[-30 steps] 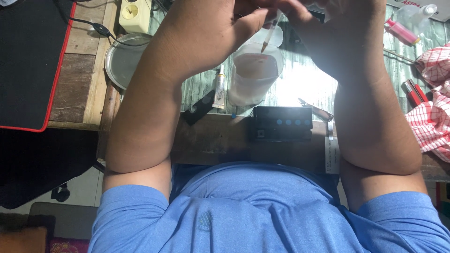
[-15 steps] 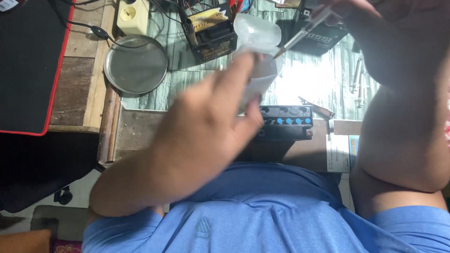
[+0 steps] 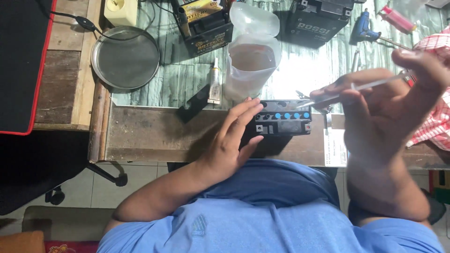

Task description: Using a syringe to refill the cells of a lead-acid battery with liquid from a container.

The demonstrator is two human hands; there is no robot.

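1. At the far left, the round metal dish (image 3: 125,57) sits at about 10 o'clock from the small black battery (image 3: 283,123); it lies well apart from the work and is best left alone.
2. The left hand (image 3: 229,143) lies flat with fingers (image 3: 243,117) stretched open, gripping nothing, its tips touching the battery's left end. A firm press there would, I judge, keep the case from sliding on the counter (image 3: 154,133).
3. The clear plastic jug (image 3: 251,63) of liquid stands at 12 o'clock from the battery, just beside it. Elbows kept low would avoid knocking it.
4. The battery rests near the counter's front edge, its top showing a row of blue-capped ports.
5. The right hand (image 3: 382,110) is at 3 o'clock from the battery, raised above the counter, fingers closed on a thin clear syringe (image 3: 361,87) that slants down towards the battery's right end. The tip looks blurred; whether it touches, I cannot tell. A slow, steady aim at one port would likely limit spills.
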